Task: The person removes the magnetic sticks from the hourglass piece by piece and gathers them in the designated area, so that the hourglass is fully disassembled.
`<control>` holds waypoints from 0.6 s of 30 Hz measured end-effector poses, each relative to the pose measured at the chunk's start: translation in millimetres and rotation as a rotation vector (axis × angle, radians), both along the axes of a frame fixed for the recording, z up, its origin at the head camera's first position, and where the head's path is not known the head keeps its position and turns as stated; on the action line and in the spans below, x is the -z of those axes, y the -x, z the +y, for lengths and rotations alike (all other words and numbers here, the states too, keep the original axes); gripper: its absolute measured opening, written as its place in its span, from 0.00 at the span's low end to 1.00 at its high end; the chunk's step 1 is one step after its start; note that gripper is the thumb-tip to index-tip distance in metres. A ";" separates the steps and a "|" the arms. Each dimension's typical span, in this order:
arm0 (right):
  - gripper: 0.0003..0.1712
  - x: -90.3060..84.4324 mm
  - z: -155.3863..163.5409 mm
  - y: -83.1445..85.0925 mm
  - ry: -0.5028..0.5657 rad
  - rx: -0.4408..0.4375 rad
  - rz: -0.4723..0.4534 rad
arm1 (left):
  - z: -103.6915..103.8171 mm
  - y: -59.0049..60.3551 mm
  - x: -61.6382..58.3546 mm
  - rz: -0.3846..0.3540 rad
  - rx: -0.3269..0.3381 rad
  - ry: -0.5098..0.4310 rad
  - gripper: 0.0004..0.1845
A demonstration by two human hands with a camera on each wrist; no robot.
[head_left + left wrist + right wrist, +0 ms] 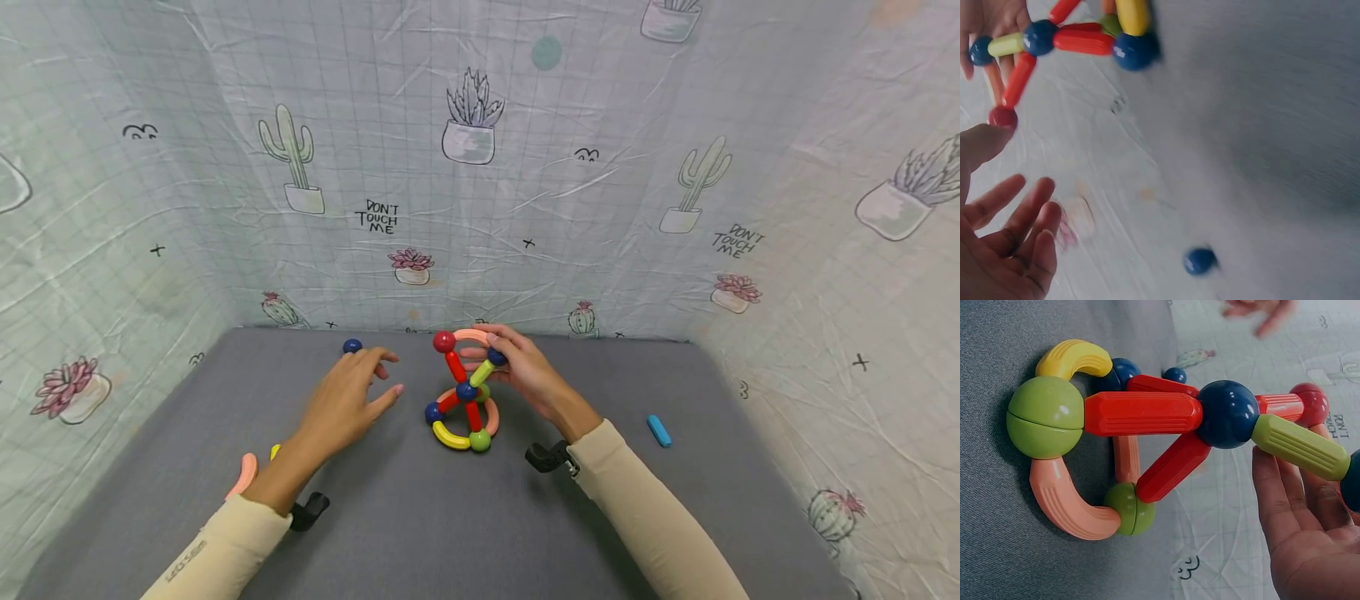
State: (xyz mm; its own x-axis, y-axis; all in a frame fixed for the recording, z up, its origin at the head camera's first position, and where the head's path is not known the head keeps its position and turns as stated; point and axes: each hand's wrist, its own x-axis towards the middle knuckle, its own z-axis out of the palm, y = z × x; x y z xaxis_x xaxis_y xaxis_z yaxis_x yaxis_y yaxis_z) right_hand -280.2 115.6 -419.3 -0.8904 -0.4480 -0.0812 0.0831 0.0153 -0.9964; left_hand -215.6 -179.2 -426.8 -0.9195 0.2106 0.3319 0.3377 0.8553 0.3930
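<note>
A frame of magnetic sticks and balls (467,390) stands upright mid-table. Its base joins yellow and pink curved sticks with blue and green balls. Red sticks rise to a central blue ball (1229,414); above it are a red ball (444,342), a lime stick (1301,448) and a pink curved stick (471,335). My right hand (528,371) holds the top by the pink curved stick, beside the upper blue ball (497,357). To the left my left hand (345,404) hovers with spread fingers, holding nothing. A loose blue ball (1199,261) lies beyond it.
A pink curved stick (243,475) and a partly hidden yellow piece (275,451) lie by the left forearm. On the right side of the grey table (450,525) is a blue stick (659,431). Cactus-printed cloth (480,208) hangs behind and at both sides.
</note>
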 end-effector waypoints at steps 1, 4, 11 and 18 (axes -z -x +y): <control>0.25 -0.1 -0.2 -0.1 -0.001 0.001 0.003 | 6.5 5.2 -3.2 0.002 0.015 -0.022 0.25; 0.25 -0.3 -0.4 -0.4 0.000 0.004 0.007 | 24.0 21.3 -12.5 0.008 0.074 -0.081 0.28; 0.23 0.2 -1.8 -2.4 0.002 -0.012 0.013 | 52.3 48.4 -20.0 -0.034 0.214 -0.143 0.25; 0.23 0.4 -2.0 -2.8 0.009 -0.001 0.024 | 59.7 55.8 -16.2 -0.007 0.183 -0.158 0.19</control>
State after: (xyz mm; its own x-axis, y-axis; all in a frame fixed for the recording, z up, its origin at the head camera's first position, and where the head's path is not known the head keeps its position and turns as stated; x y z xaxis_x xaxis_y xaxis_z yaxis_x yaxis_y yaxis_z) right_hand -277.3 113.6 -419.7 -0.8914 -0.4497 -0.0557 0.0593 0.0060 -0.9982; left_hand -271.4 -119.5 -410.6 -0.8730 0.3202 0.3678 0.4785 0.7079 0.5196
